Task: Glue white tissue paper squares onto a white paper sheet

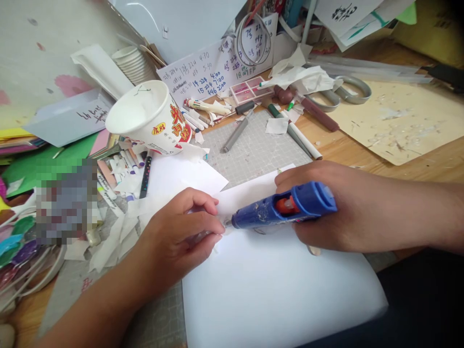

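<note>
My right hand [351,212] is wrapped round a blue hot glue gun [261,213], which points left and has an orange part showing through the opening in its body. The metal nozzle of the gun sits right by the fingertips of my left hand [174,234]. Those fingers are curled into a pinch around something small that looks see-through; its kind is hidden by the fingers. Under both hands lies a large white sheet of paper [275,295], with a faint drawn mark partly covered by the gun.
A grey cutting mat [253,159] carries pens and paper scraps. A white paper cup [145,118] with red lettering stands behind my left hand. Large scissors [351,92] lie at the back right beside a cream board [406,125]. Markers [126,162] and paint pots [23,224] crowd the left.
</note>
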`<state>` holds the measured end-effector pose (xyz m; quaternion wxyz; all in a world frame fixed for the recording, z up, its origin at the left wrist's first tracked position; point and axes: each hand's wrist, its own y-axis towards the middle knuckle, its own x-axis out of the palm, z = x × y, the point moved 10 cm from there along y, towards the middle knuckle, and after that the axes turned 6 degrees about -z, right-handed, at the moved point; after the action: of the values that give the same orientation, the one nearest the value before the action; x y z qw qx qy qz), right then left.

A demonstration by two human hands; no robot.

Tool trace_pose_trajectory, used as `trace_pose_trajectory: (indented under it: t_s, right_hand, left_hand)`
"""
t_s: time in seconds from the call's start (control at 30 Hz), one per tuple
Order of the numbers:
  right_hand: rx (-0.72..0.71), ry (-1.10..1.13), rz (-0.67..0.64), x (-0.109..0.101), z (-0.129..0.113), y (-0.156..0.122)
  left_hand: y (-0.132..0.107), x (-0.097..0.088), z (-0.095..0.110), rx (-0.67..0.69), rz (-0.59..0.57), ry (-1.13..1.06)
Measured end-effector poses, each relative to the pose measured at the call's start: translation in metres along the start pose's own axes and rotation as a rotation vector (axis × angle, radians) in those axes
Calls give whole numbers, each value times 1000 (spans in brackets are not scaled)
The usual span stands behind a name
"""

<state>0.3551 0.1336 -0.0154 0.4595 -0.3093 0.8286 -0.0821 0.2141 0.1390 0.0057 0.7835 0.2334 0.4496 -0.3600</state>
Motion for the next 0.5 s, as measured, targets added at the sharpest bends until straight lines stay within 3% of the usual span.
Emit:
trace_pose_trajectory:
  t_s: [0.23, 0.5]
  right_hand:
    - [-6, -11, -54, 0, -2, -3]
    - [-10, 26, 0, 1, 4, -4]
  left_hand:
    - [0, -1, 0, 2, 14, -9]
    - [0, 1, -2, -23, -11, -10]
